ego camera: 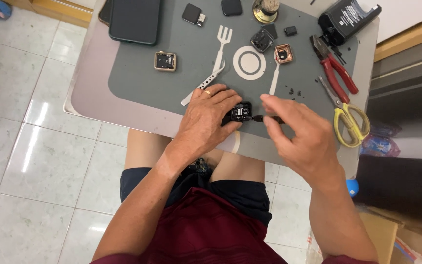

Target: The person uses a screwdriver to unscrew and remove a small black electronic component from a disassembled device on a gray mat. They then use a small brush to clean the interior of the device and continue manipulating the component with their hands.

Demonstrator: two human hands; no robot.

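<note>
My left hand, with a gold ring on one finger, grips a small black square watch body opened face-up at the near edge of the grey mat. In my right hand I pinch a thin black tool whose tip points at the right side of the watch body. Both hands rest low over the small table.
On the mat lie silver tweezers, a gold watch case, a copper watch case, other small black watch parts, a dark phone, red-handled pliers, yellow-handled scissors and a black pouch. Tiled floor lies to the left.
</note>
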